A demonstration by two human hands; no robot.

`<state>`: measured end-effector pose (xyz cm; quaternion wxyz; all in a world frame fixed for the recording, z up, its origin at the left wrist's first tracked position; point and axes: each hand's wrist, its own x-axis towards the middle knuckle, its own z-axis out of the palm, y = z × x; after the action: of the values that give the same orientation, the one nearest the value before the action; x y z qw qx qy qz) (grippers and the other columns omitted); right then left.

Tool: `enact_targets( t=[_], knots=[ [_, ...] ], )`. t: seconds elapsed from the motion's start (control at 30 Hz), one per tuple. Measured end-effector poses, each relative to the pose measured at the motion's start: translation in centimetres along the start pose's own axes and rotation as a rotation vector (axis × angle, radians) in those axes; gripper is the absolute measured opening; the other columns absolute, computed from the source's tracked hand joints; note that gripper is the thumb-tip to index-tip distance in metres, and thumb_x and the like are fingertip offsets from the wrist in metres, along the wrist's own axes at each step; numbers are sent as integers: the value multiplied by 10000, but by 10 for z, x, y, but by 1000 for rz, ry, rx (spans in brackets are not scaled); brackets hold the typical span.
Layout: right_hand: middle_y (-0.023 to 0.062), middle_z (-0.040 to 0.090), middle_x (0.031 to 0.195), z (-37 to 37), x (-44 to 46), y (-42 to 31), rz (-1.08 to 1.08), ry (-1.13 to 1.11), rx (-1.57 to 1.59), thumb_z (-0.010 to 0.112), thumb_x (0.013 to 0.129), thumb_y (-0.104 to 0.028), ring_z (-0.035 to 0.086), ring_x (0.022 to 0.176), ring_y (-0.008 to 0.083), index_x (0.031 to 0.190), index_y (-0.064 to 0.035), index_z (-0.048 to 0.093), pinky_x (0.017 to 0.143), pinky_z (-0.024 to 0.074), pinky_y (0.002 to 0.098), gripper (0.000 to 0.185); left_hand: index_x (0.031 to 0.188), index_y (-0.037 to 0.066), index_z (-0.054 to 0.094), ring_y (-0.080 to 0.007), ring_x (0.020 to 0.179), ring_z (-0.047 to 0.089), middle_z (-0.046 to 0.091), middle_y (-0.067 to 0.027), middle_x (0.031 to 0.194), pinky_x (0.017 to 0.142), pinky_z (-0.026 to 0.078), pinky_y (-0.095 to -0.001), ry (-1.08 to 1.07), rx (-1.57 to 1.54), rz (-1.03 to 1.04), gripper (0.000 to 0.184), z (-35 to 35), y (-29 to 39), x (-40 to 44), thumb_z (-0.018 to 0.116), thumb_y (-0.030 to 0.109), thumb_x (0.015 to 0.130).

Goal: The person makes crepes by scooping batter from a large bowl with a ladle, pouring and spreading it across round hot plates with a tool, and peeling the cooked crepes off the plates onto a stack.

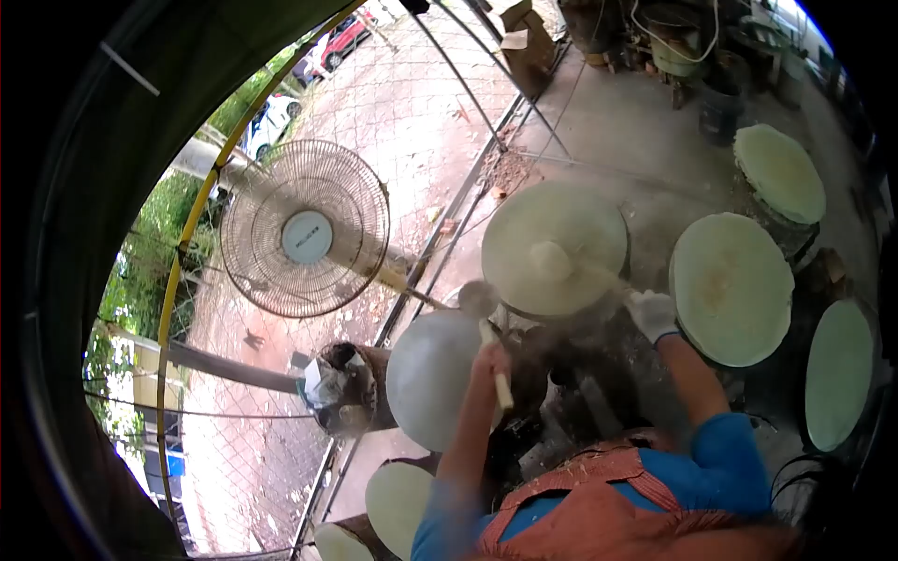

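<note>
My bare left hand (489,363) is closed around the wooden handle of a ladle (477,298). The ladle's round bowl is near the edge of a grey round griddle (432,379). My right hand (652,316), in a white glove, is closed on the handle of a spreader (552,261). Its pale, rounded head rests over a large round griddle (514,229) covered in a thin pale-green batter layer. The handle is partly blurred, and steam or haze hangs between the two hands.
A fan (307,237) stands at left before wire mesh. Round griddles with pale-green sheets (732,290) are along the right, and more are at lower left (398,505). A bin of rubbish (348,388) sits beside the grey griddle. A dark bucket (722,107) stands at the back.
</note>
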<state>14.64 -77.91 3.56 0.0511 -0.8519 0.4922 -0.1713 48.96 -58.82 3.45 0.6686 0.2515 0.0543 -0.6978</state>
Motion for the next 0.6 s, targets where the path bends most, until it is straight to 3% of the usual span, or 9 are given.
enact_targets(
  t=[0.03, 0.1, 0.17, 0.3, 0.4, 0.43, 0.5, 0.57, 0.6],
  knots=[
    [161, 575, 677, -1, -4, 4, 76, 53, 43, 543, 842, -296, 576, 589, 346, 787, -122, 609, 535, 452, 473, 194, 709, 116, 375, -79, 399, 274, 281, 43, 538, 352, 258, -208, -69, -181, -210, 208, -1, 10, 24, 432, 132, 909],
    [178, 572, 693, -1, -11, 14, 229, 164, 123, 547, 839, -318, 572, 576, 341, 777, -115, 606, 526, 450, 468, 220, 714, 118, 362, -84, 389, 271, 273, 39, 534, 332, 251, -228, 186, -107, -55, 196, 41, -5, 43, 441, 119, 894],
    [171, 567, 682, 26, -37, 12, 162, 126, -17, 548, 841, -336, 550, 503, 341, 810, -131, 629, 507, 455, 466, 222, 710, 120, 349, -91, 372, 272, 254, 33, 519, 319, 244, -240, 377, 304, 130, 199, 69, -31, 66, 453, 121, 880],
    [136, 582, 611, 38, -66, -42, 64, 122, 171, 548, 840, -366, 590, 563, 342, 852, -156, 653, 522, 469, 444, 235, 663, 134, 347, -100, 348, 261, 265, 27, 484, 315, 248, -259, 438, 256, 143, 273, 79, -84, 119, 490, 244, 869],
    [119, 563, 606, -3, -70, -57, 58, 124, 197, 613, 798, -335, 565, 536, 321, 928, -172, 661, 505, 460, 424, 214, 575, 157, 328, -107, 339, 236, 240, 29, 444, 313, 242, -279, 17, -531, -577, 408, 68, -51, 73, 497, 380, 872],
    [114, 553, 597, -21, -78, -59, 30, 161, 224, 630, 786, -327, 557, 526, 315, 941, -175, 661, 494, 456, 418, 219, 539, 164, 303, -108, 333, 221, 222, 32, 429, 313, 236, -274, 114, -172, -459, 472, 50, -50, 44, 497, 451, 860],
    [82, 495, 555, -30, -88, -59, -54, 269, 151, 678, 747, -294, 530, 491, 287, 942, -171, 667, 462, 434, 385, 231, 526, 169, 295, -103, 337, 215, 214, 35, 429, 317, 234, -259, -24, 121, -428, 519, 20, -52, 9, 501, 513, 856],
    [73, 465, 537, -29, -115, -61, -85, 249, 126, 691, 737, -282, 518, 478, 280, 949, -162, 670, 454, 426, 378, 244, 570, 164, 326, -92, 355, 231, 236, 34, 458, 326, 241, -239, -432, -84, -612, 480, -20, -74, -26, 509, 491, 870],
    [84, 540, 606, -27, -123, -64, -44, 225, 149, 694, 738, -277, 543, 505, 275, 1001, -134, 663, 481, 444, 362, 301, 653, 151, 349, -65, 402, 282, 274, 29, 524, 343, 256, -214, 195, -135, -355, 388, 46, -81, -68, 509, 399, 905]
  ],
)
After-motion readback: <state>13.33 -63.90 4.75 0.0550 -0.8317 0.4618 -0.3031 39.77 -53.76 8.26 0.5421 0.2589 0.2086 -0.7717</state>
